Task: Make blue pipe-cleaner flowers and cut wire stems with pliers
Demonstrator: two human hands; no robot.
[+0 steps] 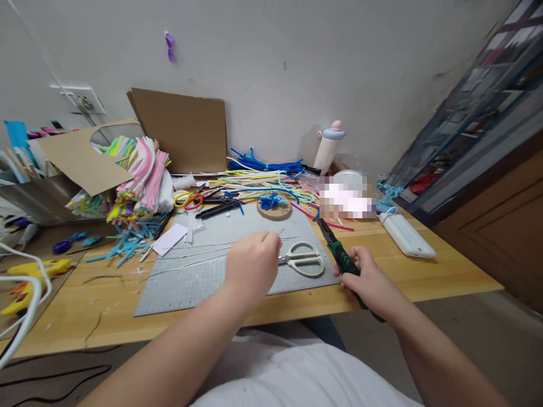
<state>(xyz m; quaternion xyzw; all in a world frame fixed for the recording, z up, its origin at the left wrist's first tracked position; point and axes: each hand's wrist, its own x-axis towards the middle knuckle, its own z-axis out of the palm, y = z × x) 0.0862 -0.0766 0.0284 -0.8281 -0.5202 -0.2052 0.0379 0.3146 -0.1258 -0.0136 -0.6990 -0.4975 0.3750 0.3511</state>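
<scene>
My left hand (253,261) is closed above the grey cutting mat (186,294), its fingertips turned away from view. Thin metal wires (199,259) run from the left up to and behind this fist; whether any are gripped cannot be told. In my right hand (365,277) is a pair of pliers (344,257) with green and black handles, jaws pointing up and away at the mat's right edge. Between the hands lie scissors (306,260) with pale handles. Beyond them, a round wooden disc (275,213) carries blue fuzzy pieces (271,200).
Bundled pipe cleaners (142,175) and cardboard (182,130) stand at the back left. Loose pipe cleaners (263,181) lie along the wall near a bottle (328,148). A white device (407,234) rests at right, a yellow glue gun (38,271) at far left.
</scene>
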